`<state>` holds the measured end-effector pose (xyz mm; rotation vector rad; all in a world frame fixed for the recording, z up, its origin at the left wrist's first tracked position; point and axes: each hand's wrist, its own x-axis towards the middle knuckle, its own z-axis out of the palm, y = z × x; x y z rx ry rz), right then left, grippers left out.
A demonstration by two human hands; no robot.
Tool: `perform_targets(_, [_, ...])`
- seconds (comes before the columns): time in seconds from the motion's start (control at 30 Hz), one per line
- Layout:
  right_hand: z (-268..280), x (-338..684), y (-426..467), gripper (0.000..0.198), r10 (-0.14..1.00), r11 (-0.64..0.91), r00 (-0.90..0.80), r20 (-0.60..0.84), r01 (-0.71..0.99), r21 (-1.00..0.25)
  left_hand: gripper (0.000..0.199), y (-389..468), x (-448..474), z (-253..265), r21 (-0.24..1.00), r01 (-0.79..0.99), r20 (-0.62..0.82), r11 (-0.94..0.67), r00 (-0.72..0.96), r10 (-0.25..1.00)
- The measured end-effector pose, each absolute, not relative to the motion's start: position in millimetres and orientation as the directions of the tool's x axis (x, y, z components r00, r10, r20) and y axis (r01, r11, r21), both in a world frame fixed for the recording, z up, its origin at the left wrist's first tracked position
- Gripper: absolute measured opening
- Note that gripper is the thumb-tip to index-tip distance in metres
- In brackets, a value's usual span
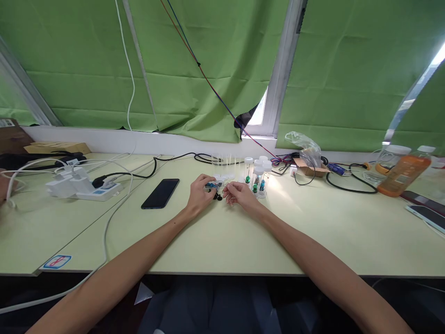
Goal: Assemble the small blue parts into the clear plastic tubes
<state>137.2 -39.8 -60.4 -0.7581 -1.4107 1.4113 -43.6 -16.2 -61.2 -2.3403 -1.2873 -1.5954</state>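
Observation:
Near the middle of the table, my left hand (200, 194) is closed with its fingers round a small clear and blue piece (211, 184). My right hand (240, 195) faces it from the right, thumb and fingers pinched together; what they hold, if anything, is too small to make out. Small black round parts (219, 197) lie between the hands. Just right of my right hand stand several clear vials (257, 178) with white caps and green or blue pieces inside. Behind my hands are clear, open-looking tubes (224, 162), partly hidden by my fingers.
A black phone (160, 194) lies left of my hands. Further left is a power strip (104, 191) with white plugs and cables. At right stand an orange bottle (403, 171), a clear jar (380, 167) and a small cardboard box (308, 167). Another person's hand (5, 185) shows at the left edge.

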Motion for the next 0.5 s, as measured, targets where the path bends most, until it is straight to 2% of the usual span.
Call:
perform_targets(0.33, [-65.6,139.0,-35.6,0.051,0.910,0.168,-0.353,0.218,-0.166,-0.972,0.024,-18.4,-43.1,-59.0,0.378,0.665,0.779,-0.644,0.148,0.609])
perform_targets(0.5, [-64.8,138.5,-35.7,0.050,0.909,0.245,-0.323,0.264,-0.098,-0.965,0.024,-18.0,-43.5,-59.1,0.343,0.686,0.784,-0.642,0.167,0.598])
